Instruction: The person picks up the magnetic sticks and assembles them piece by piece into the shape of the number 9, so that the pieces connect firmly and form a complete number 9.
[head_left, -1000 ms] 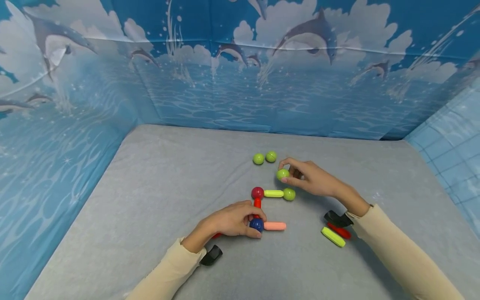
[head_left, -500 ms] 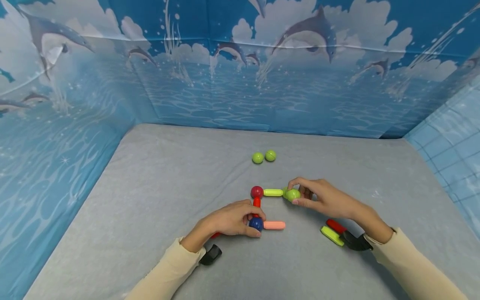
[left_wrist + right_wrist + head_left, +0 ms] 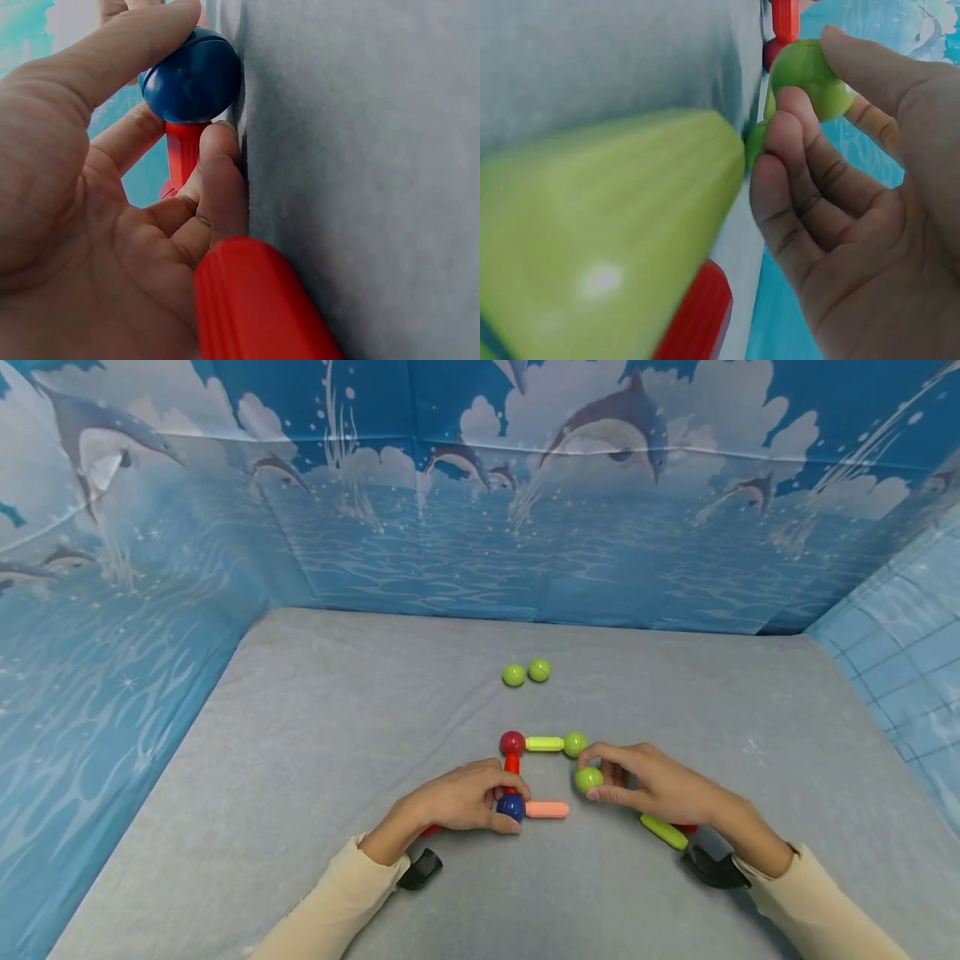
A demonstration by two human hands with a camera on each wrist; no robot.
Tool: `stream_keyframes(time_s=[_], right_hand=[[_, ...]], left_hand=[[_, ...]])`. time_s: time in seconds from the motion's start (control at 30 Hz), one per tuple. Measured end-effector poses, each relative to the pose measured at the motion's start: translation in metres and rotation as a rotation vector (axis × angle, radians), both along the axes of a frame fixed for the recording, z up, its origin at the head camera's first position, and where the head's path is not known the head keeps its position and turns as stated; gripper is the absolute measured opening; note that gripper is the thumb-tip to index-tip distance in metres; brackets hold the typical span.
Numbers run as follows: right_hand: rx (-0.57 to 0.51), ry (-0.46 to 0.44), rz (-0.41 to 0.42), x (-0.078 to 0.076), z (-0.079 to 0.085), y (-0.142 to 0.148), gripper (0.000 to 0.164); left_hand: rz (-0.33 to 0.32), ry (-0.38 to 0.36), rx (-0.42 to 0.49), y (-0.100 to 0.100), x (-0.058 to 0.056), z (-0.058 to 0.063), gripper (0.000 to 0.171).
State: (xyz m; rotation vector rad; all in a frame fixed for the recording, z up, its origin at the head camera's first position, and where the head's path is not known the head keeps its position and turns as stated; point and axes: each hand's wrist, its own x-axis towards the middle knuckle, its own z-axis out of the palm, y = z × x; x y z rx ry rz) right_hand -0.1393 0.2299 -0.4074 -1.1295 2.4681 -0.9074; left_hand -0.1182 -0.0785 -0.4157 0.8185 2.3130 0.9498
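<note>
My left hand [image 3: 465, 797] grips the dark blue ball [image 3: 511, 808] with thumb and fingers; the left wrist view shows the thumb against this blue ball [image 3: 193, 79]. From it a red rod [image 3: 512, 764] runs up to a red ball [image 3: 512, 743], and a salmon-pink rod [image 3: 547, 810] points right. A yellow rod [image 3: 544, 744] links the red ball to a green ball [image 3: 575, 744]. My right hand [image 3: 648, 779] pinches another green ball [image 3: 589, 779], held just below that corner and right of the pink rod's free end.
Two loose green balls [image 3: 527, 672] lie farther back on the grey cloth [image 3: 360, 693]. Under my right wrist are a yellow rod [image 3: 663, 832] and a partly hidden red rod [image 3: 687, 828]. Another red rod [image 3: 259, 307] lies beneath my left palm. A dolphin-print curtain [image 3: 450, 568] stands behind.
My right hand has carried its green ball toward me and slightly right, past the green ball at the corner. The left hand keeps its hold on the blue ball.
</note>
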Motion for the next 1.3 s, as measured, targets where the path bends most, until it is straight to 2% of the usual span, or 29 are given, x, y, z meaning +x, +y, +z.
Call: stream_keyframes(time_s=[0.27, 0.5, 0.73, 0.93, 1.1, 1.3], right_hand=[[-0.018, -0.025, 0.066, 0.009, -0.006, -0.003, 0.025], [0.012, -0.046, 0.081, 0.010, -0.007, -0.004, 0.024], [-0.008, -0.059, 0.093, 0.011, -0.009, -0.005, 0.024], [-0.037, -0.080, 0.108, 0.013, -0.011, -0.003, 0.029], [-0.028, -0.119, 0.083, 0.014, -0.007, 0.000, 0.033], [0.021, -0.143, 0.046, 0.012, 0.004, 0.005, 0.035]], left_hand=[[-0.004, 0.004, -0.007, 0.000, 0.000, -0.001, 0.033], [-0.008, 0.006, -0.008, 0.000, 0.000, 0.000, 0.034], [-0.011, 0.011, -0.001, 0.000, 0.001, 0.000, 0.034], [-0.007, -0.036, 0.017, 0.002, 0.003, -0.003, 0.032], [0.005, -0.046, 0.018, 0.001, 0.003, -0.003, 0.034], [-0.004, -0.010, 0.014, 0.001, 0.002, -0.001, 0.034]])
